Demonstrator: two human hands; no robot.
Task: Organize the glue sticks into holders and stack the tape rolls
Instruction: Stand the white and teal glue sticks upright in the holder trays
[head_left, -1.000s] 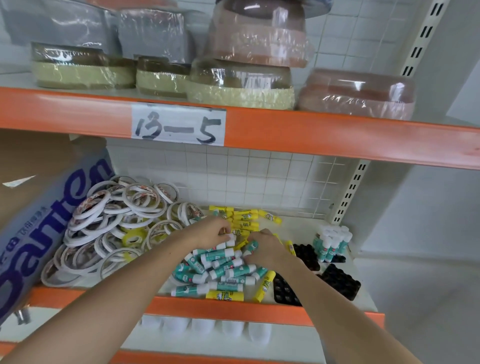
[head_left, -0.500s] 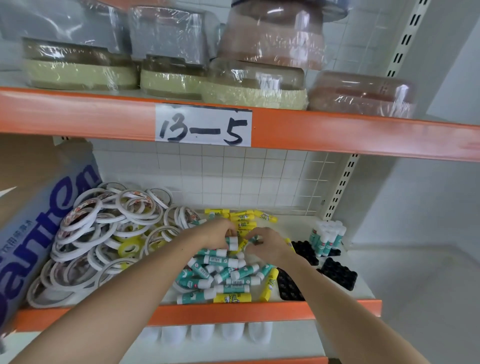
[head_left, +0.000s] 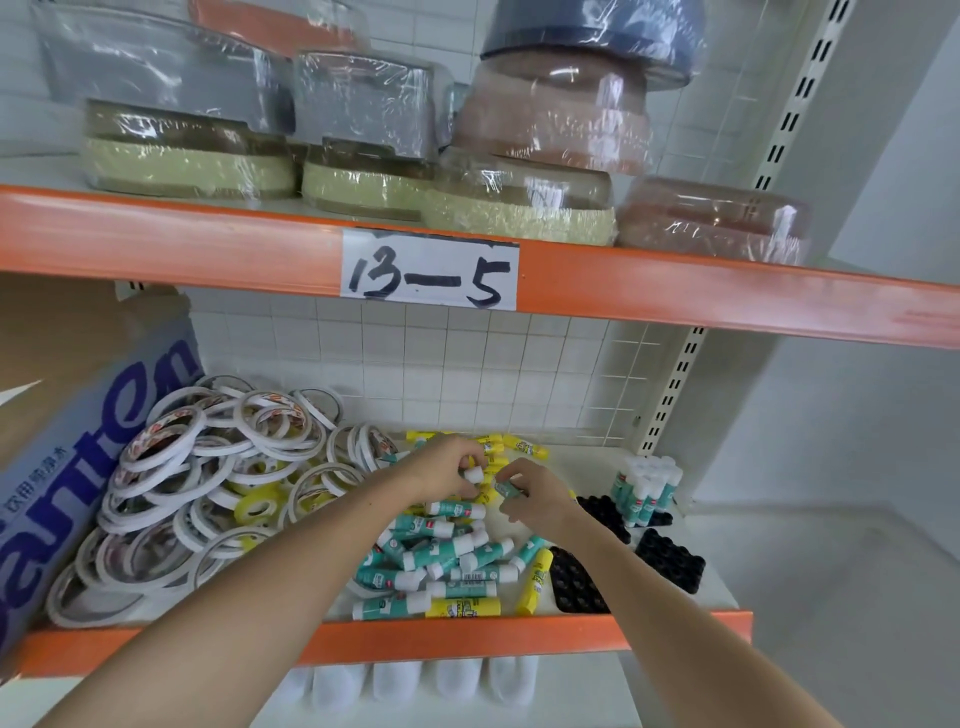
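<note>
above the loose pile of glue sticks (head_left: 441, 556), the left hand (head_left: 447, 467) pinches one white-capped stick and the right hand (head_left: 530, 488) grips a teal one, apparently gathering them for the black holders (head_left: 670, 561); tape rolls (head_left: 208, 478) lie unstacked alongside.

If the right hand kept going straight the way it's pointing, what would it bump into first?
Probably the left hand: the right hand points leftward with a teal glue stick pinched in it, and the left hand is close in front. Depth is hard to judge.

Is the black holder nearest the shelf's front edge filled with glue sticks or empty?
Empty. The front black holder shows only bare dark sockets; upright teal glue sticks stand only in the far holder.
</note>
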